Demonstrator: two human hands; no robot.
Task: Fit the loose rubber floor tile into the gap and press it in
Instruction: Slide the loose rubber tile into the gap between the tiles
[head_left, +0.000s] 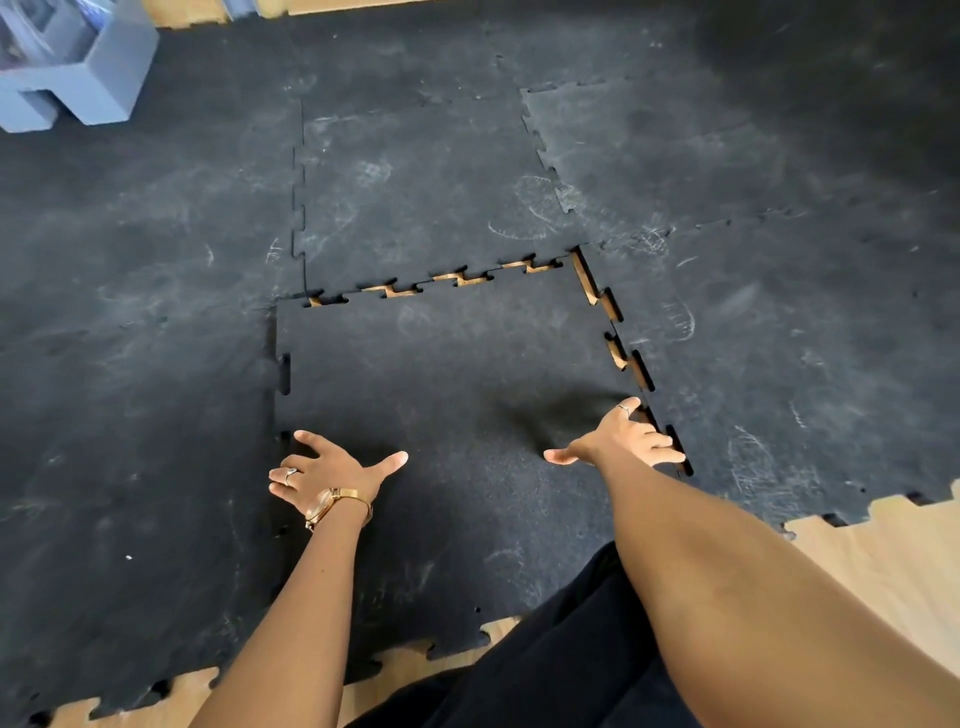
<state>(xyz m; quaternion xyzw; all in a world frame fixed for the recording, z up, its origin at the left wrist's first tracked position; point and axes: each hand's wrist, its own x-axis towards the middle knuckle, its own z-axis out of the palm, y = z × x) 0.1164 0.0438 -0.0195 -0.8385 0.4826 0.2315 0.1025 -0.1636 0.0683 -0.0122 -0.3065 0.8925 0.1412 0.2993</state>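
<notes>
The loose black rubber tile (441, 374) lies in the gap among the laid tiles. Wooden floor shows through open jigsaw seams along its far edge (447, 280) and its right edge (608, 332). Its left edge sits close against the neighbouring tile. My left hand (327, 470), with a ring and a gold watch, rests flat with spread fingers near the tile's left edge. My right hand (623, 439) lies spread on the tile's right edge, fingertips at the seam teeth. Neither hand holds anything.
Black interlocking rubber tiles (156, 312) cover the floor all around. A grey plastic object (78, 67) stands at the far left. Bare wooden floor (883, 561) shows at the near right and along the bottom edge. My dark-clothed leg (545, 665) is at the bottom.
</notes>
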